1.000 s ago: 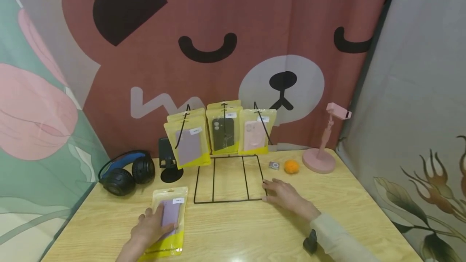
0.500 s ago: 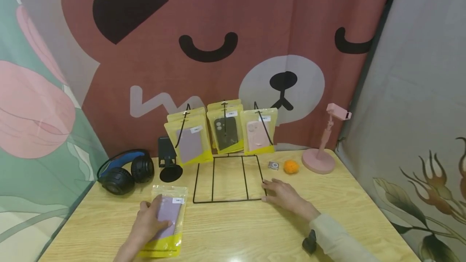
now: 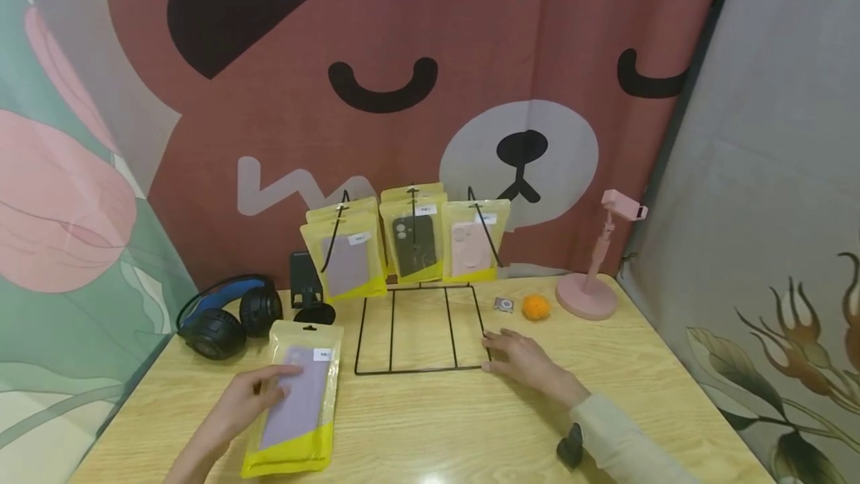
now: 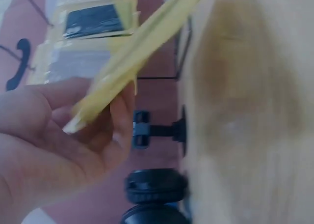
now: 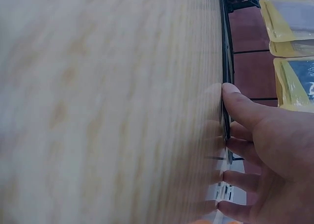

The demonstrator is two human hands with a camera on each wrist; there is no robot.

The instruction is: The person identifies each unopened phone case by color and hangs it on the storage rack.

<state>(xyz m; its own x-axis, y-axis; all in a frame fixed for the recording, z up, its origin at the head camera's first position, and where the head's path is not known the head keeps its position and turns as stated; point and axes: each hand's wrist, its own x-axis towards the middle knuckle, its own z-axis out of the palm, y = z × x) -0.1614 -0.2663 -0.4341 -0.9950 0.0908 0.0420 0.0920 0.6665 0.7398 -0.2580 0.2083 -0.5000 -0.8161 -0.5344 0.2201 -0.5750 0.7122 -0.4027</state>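
My left hand [image 3: 258,394] grips a yellow packet [image 3: 298,409] with a purple phone case inside, thumb on top, and holds it tilted above the wooden table [image 3: 437,432]. In the left wrist view the packet [image 4: 135,57] shows edge-on, pinched by my fingers [image 4: 64,135]. My right hand [image 3: 517,355] rests flat at the right front corner of the black wire rack [image 3: 419,331]. In the right wrist view its thumb [image 5: 240,103] touches the wire rack [image 5: 225,57]. Purple [image 3: 346,264], dark [image 3: 413,245] and pink [image 3: 469,245] case packets hang on the rack.
Black and blue headphones [image 3: 225,316] and a black phone stand [image 3: 307,293] sit at the back left. A pink phone holder [image 3: 594,275], an orange ball [image 3: 536,308] and a small silver item [image 3: 505,305] stand at the back right. Curtains close in the table.
My left hand has closed round the purple-case packet and raised it off the table, tilting it and drawing it slightly left. The right hand has stayed on the rack.
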